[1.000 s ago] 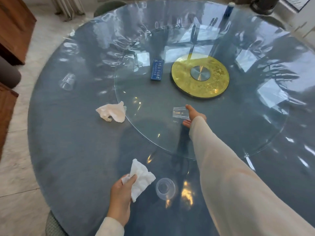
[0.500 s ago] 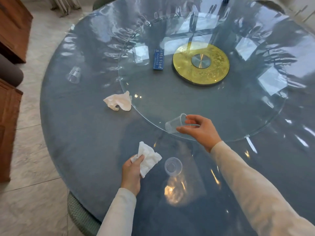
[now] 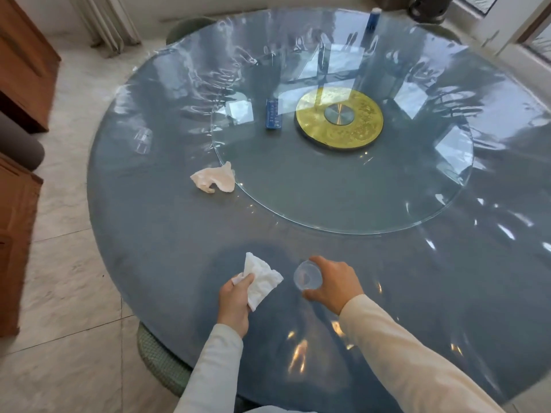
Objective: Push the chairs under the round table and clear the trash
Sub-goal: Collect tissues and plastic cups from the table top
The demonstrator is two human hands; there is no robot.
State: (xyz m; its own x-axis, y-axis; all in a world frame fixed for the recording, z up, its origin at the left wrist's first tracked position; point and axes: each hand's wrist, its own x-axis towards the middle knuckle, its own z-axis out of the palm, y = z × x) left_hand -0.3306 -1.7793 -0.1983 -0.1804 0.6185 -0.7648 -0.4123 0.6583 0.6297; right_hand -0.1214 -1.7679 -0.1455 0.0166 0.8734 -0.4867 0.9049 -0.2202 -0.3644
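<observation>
My left hand (image 3: 235, 299) is closed on a crumpled white tissue (image 3: 261, 280) over the near edge of the round blue-grey table (image 3: 164, 234). Just to its right, my right hand (image 3: 332, 284) grips a clear plastic cup (image 3: 307, 276), its mouth facing up, low over the table. I cannot tell whether a second cup sits under it. Another crumpled tissue (image 3: 214, 180) lies by the left rim of the glass turntable (image 3: 328, 231). A further clear cup (image 3: 143, 140) lies at the table's left. A green woven chair (image 3: 158, 357) is tucked under the near edge.
On the turntable lie a blue box (image 3: 273, 117) and a gold centre disc (image 3: 340, 120). A blue bottle (image 3: 372, 20) stands at the far edge, with another chair back (image 3: 190, 25) behind. Wooden furniture (image 3: 21, 70) lines the left over a marble floor.
My right hand took the clear cup off the turntable and drew it back to the near edge, where a cup stood. My left hand kept hold of the tissue.
</observation>
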